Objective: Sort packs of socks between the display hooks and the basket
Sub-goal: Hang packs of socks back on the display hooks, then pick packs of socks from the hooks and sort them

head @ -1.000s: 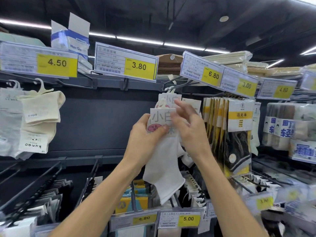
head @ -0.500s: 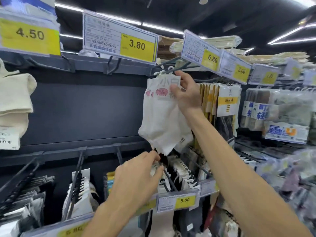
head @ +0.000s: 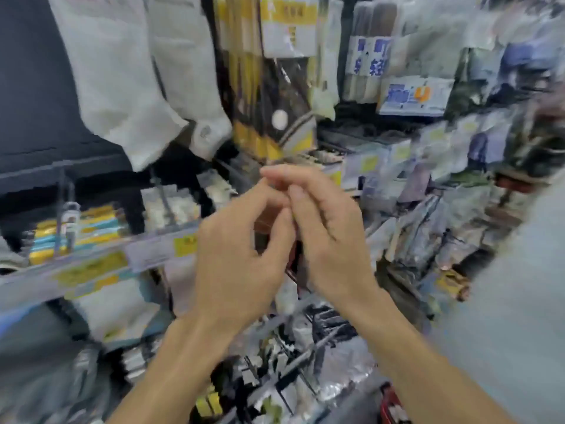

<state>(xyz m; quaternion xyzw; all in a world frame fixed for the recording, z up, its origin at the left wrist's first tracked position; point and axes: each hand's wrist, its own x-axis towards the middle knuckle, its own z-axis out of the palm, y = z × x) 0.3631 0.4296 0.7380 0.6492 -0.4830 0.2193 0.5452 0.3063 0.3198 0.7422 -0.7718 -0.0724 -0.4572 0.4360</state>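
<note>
The view is blurred by motion. My left hand (head: 241,240) and my right hand (head: 327,234) are together in the middle of the view, fingers loosely curled and fingertips touching each other. No pack shows in either hand. White sock packs (head: 122,71) hang on the upper hook at the top left, above and left of my hands. Beside them hang yellow-and-black sock packs (head: 269,87). More packs (head: 287,371) sit on the lower hooks under my wrists.
A shelf rail with yellow price tags (head: 183,246) runs across left of my hands. Yellow and blue packs (head: 76,231) lie behind it. Blue-labelled packs (head: 412,96) hang at the upper right. A red object (head: 393,405), too blurred to identify, shows at the bottom right.
My right hand has let go of the white socks on the upper hook and dropped down. Both hands have met at the middle, and the view has tilted downward.
</note>
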